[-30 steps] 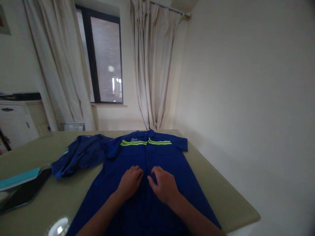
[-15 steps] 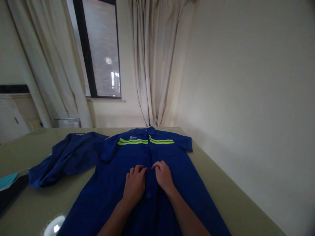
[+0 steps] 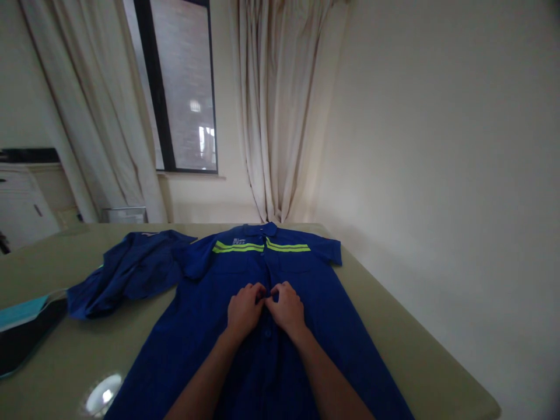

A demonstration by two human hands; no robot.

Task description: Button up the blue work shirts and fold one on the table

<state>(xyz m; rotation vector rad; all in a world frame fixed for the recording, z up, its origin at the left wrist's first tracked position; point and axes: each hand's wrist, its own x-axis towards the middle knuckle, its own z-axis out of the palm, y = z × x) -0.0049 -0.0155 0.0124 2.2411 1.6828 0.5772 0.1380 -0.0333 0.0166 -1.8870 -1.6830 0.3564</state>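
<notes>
A blue short-sleeved shirt (image 3: 324, 303) with yellow-green stripes across the chest lies spread on the table, its collar at the far end. My left hand (image 3: 245, 309) and my right hand (image 3: 286, 308) meet at the front placket, below the stripes. Both have their fingers closed in a pinch on the shirt's front edges, and the fingertips almost touch. Whatever button may be between them is hidden. Just below the hands a button (image 3: 268, 333) shows on the placket.
On the left a second, crumpled blue garment (image 3: 135, 271) touches the shirt's sleeve. A light blue mask (image 3: 21, 312) lies on a dark flat item (image 3: 32, 338) at the far left. The greenish table (image 3: 394, 326) runs along a wall at the right.
Both hands have come together at the placket, the left moving right and the right slightly left, and their fingers have closed on the cloth. The view has shifted slightly.
</notes>
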